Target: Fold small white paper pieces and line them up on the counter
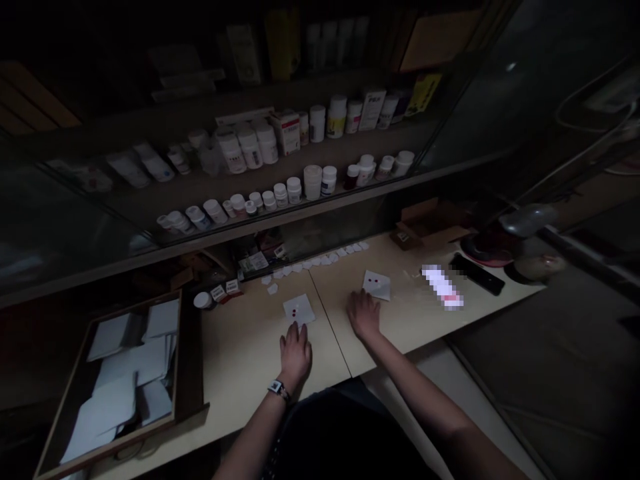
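Resting open, flat on pale counter [240, 373]: left hand [295, 353], fingertips at paper square [299, 309] bearing red tablets [295, 312]; right hand [364, 315], fingertips at second paper square [377, 285], likewise bearing tablets.

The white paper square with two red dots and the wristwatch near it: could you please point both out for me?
White paper square [305, 311]: head view, on its bare paper beside the dots.
Wristwatch [278, 388]: head view, on its face.
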{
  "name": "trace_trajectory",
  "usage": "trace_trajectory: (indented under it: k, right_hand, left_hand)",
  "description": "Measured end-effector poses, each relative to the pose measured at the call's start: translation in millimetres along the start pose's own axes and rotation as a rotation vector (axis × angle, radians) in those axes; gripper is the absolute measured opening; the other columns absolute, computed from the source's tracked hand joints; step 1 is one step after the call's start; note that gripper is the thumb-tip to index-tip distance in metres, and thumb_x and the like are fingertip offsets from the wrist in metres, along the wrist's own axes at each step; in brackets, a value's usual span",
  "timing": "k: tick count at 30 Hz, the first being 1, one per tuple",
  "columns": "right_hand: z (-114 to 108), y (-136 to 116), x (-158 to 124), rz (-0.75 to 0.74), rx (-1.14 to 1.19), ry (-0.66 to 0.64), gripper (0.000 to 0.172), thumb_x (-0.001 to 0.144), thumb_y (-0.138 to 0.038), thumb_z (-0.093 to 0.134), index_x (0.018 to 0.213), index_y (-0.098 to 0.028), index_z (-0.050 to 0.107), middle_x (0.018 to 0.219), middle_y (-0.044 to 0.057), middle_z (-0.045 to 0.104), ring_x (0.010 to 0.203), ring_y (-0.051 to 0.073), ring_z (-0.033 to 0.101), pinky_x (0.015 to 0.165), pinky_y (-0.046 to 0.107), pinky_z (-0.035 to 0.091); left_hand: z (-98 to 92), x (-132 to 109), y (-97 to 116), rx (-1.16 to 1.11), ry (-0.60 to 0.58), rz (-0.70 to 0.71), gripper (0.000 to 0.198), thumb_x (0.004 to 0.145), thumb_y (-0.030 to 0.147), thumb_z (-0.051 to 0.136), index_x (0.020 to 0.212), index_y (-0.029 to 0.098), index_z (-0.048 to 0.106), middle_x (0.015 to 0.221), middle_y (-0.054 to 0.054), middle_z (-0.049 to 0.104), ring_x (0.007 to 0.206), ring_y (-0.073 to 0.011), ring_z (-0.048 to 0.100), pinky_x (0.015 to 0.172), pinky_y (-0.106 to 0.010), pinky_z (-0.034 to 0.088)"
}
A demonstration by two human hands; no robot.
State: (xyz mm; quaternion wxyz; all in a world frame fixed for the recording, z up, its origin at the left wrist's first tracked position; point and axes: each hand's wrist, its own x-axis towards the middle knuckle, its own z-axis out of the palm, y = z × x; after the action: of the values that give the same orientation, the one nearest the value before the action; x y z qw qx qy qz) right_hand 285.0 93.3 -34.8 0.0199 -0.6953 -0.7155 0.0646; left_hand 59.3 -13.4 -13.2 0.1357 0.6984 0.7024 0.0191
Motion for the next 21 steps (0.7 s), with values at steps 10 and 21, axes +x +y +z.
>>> trace_trajectory:
  k: [10, 21]
  right_hand:
    - [20.5, 8.6, 5.5, -0.019, -0.044, -0.077, 0.051, 0.096, -0.04, 0.027, 0.139, -0.016, 0.039, 0.145, 0.02, 0.034, 0.132, 0.035, 0.028, 0.102, 0.064, 0.014]
    - [25.1, -52.2, -28.2, -0.343, 0.051, -0.178, 0.051, 0.095, -0.041, 0.031, 0.14, -0.021, 0.038, 0.147, 0.015, 0.033, 0.134, 0.034, 0.025, 0.106, 0.062, 0.008]
  left_hand:
    - [3.7, 10.6, 10.6, 0.113, -0.041, -0.086, 0.051, 0.094, 0.037, 0.034, 0.141, 0.017, 0.036, 0.139, -0.019, 0.042, 0.129, -0.0316, 0.034, 0.103, -0.059, 0.021]
    - [7.8, -16.7, -9.6, 0.13, 0.006, -0.196, 0.051, 0.093, 0.037, 0.037, 0.141, 0.019, 0.037, 0.138, -0.018, 0.044, 0.125, -0.0327, 0.037, 0.1, -0.06, 0.025]
